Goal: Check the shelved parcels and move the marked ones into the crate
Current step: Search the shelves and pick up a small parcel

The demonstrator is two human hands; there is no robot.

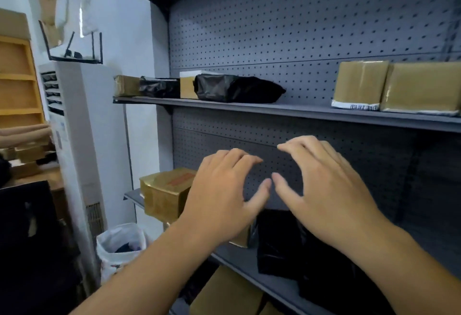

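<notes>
My left hand (224, 190) and my right hand (324, 185) hover side by side in front of the grey shelf unit, fingers spread and relaxed, holding nothing. Below them on the middle shelf (274, 287) lie a black plastic-wrapped parcel (277, 242) and a taped brown box (164, 192) with a reddish label on top. A second brown box is mostly hidden behind my left wrist. The upper shelf (299, 111) carries black parcels (237, 88), small brown boxes (126, 85) at the left and two larger taped brown boxes (399, 87) at the right. No crate is in view.
A white standing air conditioner (74, 127) stands left of the shelves, with a white plastic bag (119, 247) at its foot. Wooden shelving (17, 77) and stacked parcels sit at the far left. More brown boxes (224, 292) lie on the shelf below.
</notes>
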